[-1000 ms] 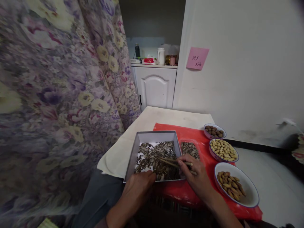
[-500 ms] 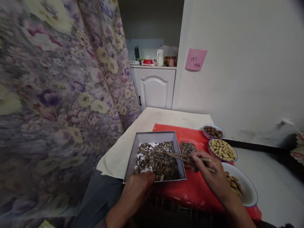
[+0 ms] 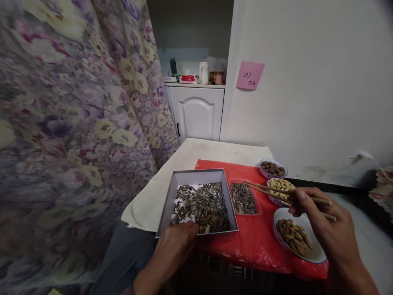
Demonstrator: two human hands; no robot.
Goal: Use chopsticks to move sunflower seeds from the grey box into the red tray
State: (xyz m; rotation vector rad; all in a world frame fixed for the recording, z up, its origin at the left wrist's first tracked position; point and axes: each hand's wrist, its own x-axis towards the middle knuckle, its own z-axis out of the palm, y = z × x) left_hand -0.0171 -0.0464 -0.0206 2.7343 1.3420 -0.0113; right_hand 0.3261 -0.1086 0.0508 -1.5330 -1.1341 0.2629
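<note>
My left hand (image 3: pixel 179 239) is closed over the near rim of a shallow grey-white box (image 3: pixel 166 205), its fingers curled inside. Striped sunflower seeds (image 3: pixel 208 205) cover most of the box floor. A pair of wooden chopsticks (image 3: pixel 276 191) is held in my right hand (image 3: pixel 325 217), above the bowls on the right. Their tips point left, over a clear plastic tray (image 3: pixel 258 209) of sunflower seeds beside the box. I cannot make out anything between the tips. Below the right hand is a white bowl (image 3: pixel 316 246) of brown, elongated nuts in the shell (image 3: pixel 293 237).
Behind that bowl stand a bowl of peanuts (image 3: pixel 278 186) and a bowl of round brown nuts (image 3: pixel 272 168). Red plastic sheeting (image 3: pixel 245 246) lies over a cream cloth (image 3: pixel 227 149). A floral curtain (image 3: pixel 92 143) hangs at left; a white cabinet (image 3: pixel 196 114) stands behind.
My right hand has moved right with the chopsticks, from over the box to above the bowls. The tray is now in fuller view. My left hand stays on the box rim.
</note>
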